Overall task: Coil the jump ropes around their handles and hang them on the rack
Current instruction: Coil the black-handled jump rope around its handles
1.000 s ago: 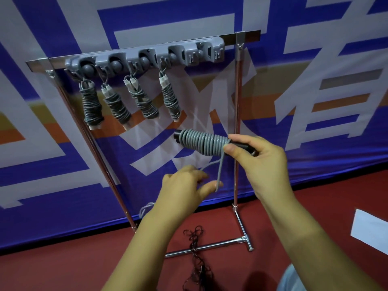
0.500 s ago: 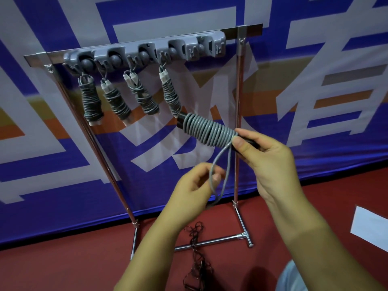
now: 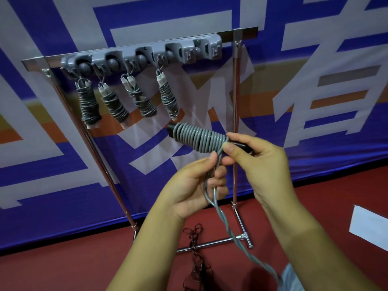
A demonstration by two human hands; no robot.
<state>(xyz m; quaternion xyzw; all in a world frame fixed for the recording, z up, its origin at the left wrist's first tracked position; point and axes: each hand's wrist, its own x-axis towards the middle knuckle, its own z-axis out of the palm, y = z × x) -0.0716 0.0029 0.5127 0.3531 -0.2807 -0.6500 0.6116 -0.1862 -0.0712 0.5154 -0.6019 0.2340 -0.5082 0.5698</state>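
Lining red floor (image 3: 63,269): blue-white banner (image 3: 63,164) behind rack (image 3: 235,122).

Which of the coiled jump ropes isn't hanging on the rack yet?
The one with black handles, held out level in the right hand while the left hand grips its loose tail. The other four hang from the grey rack.

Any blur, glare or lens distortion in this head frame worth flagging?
Head view: wide-angle bending bows the rack posts and banner edges; the chrome top bar shows mild glare; the hung ropes look slightly soft; both hands and the grey coil are sharp and evenly lit.
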